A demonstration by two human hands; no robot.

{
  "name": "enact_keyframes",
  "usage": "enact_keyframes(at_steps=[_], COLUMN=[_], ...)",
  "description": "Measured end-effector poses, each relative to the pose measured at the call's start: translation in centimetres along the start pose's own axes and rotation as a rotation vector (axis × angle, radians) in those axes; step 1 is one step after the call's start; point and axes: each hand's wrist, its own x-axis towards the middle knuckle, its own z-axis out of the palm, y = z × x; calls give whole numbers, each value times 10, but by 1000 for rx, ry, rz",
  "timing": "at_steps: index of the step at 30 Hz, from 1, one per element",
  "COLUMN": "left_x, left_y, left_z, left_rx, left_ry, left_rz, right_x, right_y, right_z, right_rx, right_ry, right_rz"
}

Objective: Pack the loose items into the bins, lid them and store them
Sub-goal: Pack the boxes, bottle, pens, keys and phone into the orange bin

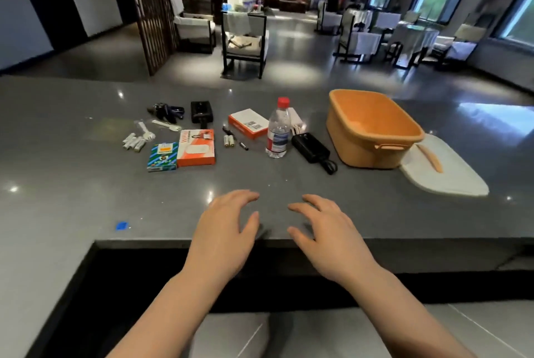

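Head view: both hands hover low over the near edge of the grey desk [86, 132], left hand [225, 230] and right hand [329, 236] palms down, fingers spread and loosely bent, each grip apart and holding nothing. Orange bin [372, 129] sits right of centre, upright, nothing visible inside; its white lid [450, 175] lies flat just beside it on the right, orange handle up. Loose items spread left of the bin, none packed yet. Water bottle [278, 132] stands upright, red cap on; likely the heaviest piece, smooth and tippy, so best taken round the mid-body. Black power pack [310, 147] lies close to the bin with a trailing cable; looks rigid and dense, so take the body, not the cord. Orange box [196, 148] and green box [162, 156] touch side by side; a second orange-edged box [248, 123] sits behind; all probably light stiff card, easy across the short sides. Batteries [134, 142] and a smaller pair [229, 141] are round and will likely roll, so scoop or pinch in bunches. Bin looks like stiff plastic, light; its end handle should serve for lifting.
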Motion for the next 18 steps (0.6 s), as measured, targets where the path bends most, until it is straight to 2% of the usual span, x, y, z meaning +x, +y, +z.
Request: enact_keyframes(at_steps=[6,12,15,18], left_x=[52,97,136,175], left_y=[56,74,74,78], left_z=[82,133,149,164], left_rx=[-52,-49,-40,-46], left_ry=[-42,-143,-145,-187], left_rz=[14,19,51,105], right_x=[15,43,67,94], right_y=[102,160,182,200], right_z=[-35,-46,-46,-50], right_rx=[-53,6,54,80], right_ry=[-1,8,78,237], right_rz=[92,153,183,238])
